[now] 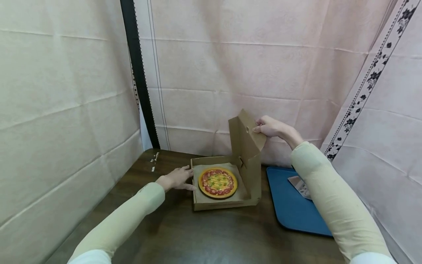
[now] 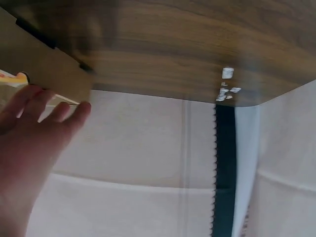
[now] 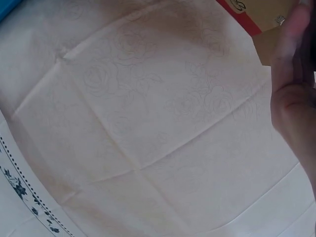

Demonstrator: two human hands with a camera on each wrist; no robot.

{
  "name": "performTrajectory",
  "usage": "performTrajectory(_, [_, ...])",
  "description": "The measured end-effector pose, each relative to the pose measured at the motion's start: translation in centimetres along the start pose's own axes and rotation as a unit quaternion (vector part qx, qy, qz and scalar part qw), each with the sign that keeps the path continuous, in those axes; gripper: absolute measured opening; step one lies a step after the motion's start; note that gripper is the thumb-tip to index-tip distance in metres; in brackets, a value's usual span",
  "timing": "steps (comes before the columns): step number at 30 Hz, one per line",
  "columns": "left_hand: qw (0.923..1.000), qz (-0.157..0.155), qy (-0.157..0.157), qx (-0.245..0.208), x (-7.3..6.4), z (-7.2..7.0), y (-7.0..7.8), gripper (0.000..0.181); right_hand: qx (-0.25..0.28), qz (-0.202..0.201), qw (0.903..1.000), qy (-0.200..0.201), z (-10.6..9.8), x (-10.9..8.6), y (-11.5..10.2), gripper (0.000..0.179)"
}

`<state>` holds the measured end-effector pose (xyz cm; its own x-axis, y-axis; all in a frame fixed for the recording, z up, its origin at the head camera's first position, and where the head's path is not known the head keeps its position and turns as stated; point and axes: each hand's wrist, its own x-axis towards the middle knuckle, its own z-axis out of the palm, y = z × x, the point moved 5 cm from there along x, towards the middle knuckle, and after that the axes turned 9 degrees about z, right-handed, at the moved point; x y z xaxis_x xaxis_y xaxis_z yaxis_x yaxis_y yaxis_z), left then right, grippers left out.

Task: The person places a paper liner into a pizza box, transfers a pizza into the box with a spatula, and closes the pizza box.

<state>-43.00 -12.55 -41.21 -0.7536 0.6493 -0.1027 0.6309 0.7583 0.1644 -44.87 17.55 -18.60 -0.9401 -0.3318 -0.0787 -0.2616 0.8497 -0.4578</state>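
Observation:
A brown cardboard pizza box (image 1: 225, 206) lies on the table with its lid (image 1: 253, 178) raised on the right side. Inside, on a paper liner (image 1: 242, 192), sits a round pizza (image 1: 217, 182) with red, yellow and green toppings. My right hand (image 1: 271, 126) pinches the lid's upper edge, near its folded flap. In the right wrist view, the lid's printed outside (image 3: 261, 15) shows a red band beside the fingers. My left hand (image 1: 178, 178) rests its spread fingers at the box's left wall, seen in the left wrist view as a cardboard side (image 2: 47, 64).
To the right of the box lies a blue tray (image 1: 283, 209) with a printed card or packet (image 1: 300, 186) on it, partly behind my right sleeve. White label scraps (image 1: 154, 163) mark the table's far left corner. Pale cloth curtains (image 1: 197, 73) enclose the table.

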Motion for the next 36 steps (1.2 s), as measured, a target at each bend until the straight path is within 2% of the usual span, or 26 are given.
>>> performTrajectory(5, [0.9965,0.003,0.028,0.079,0.1,0.5,1.6,0.066,-0.024,-0.014,0.9996,0.007,-0.1,0.3,-0.4,0.022])
performTrajectory(9, [0.9901,0.02,0.068,0.121,0.1,0.8,3.0,0.054,-0.032,-0.022,0.9992,0.01,-0.2,0.5,-0.6,0.023])
performTrajectory(12, [0.9837,0.032,0.09,0.152,0.2,0.9,4.0,0.056,-0.051,-0.036,0.9979,0.016,-0.3,0.6,-0.7,0.028])
performTrajectory(19, [0.9715,0.066,0.103,0.203,0.5,1.6,5.7,0.064,-0.073,-0.054,0.9957,0.019,-0.2,0.8,-1.0,0.035])
performTrajectory(25, [0.9652,0.056,0.104,0.233,0.7,1.7,6.0,0.065,-0.078,-0.053,0.995,0.033,-0.4,0.9,-0.9,0.03])
performTrajectory(29, [0.9603,0.067,0.113,0.246,0.7,1.8,6.4,0.065,-0.086,-0.036,0.9949,0.036,-0.4,1.0,-0.7,0.018])
performTrajectory(33, [0.9502,0.075,0.126,0.275,0.9,2.0,7.3,0.065,-0.093,-0.016,0.9949,0.035,-0.4,1.0,-0.5,0.044])
performTrajectory(36, [0.9409,0.068,0.126,0.307,1.1,2.2,8.2,0.067,-0.097,-0.01,0.9946,0.037,-0.3,1.2,-0.3,0.048])
